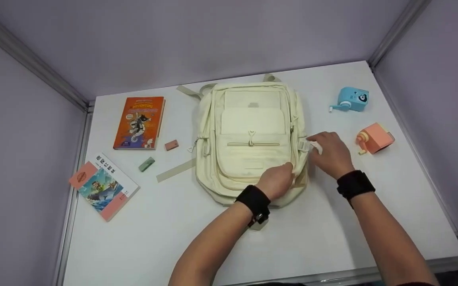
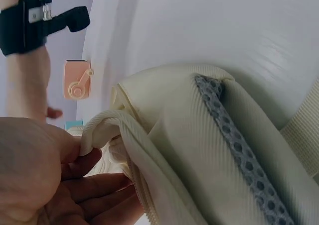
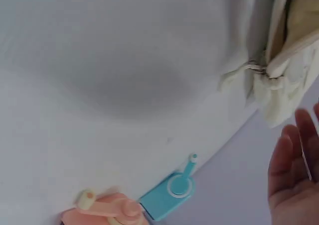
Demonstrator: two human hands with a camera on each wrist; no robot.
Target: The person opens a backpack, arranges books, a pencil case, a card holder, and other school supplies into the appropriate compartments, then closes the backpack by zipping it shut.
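A cream backpack (image 1: 253, 119) lies front up in the middle of the table, with zippered pockets and side buckles. My left hand (image 1: 277, 180) pinches the fabric edge at its lower right side; in the left wrist view, thumb and forefinger hold a ribbed fold beside an open zipper (image 2: 142, 190). The other left fingers reach under that fold. My right hand (image 1: 330, 154) is beside the bag's right side buckle (image 1: 303, 145), its fingertips near a white tag-like piece (image 1: 315, 147). In the right wrist view, those fingers are loosely extended near the bag's side.
To the left lie an orange book (image 1: 139, 123), a white and pink book (image 1: 103, 186), a pink eraser (image 1: 171, 145) and a green eraser (image 1: 146, 164). A blue crank sharpener (image 1: 352, 99) and a coral one (image 1: 377, 137) stand at right. Partition walls (image 1: 197, 39) enclose the table.
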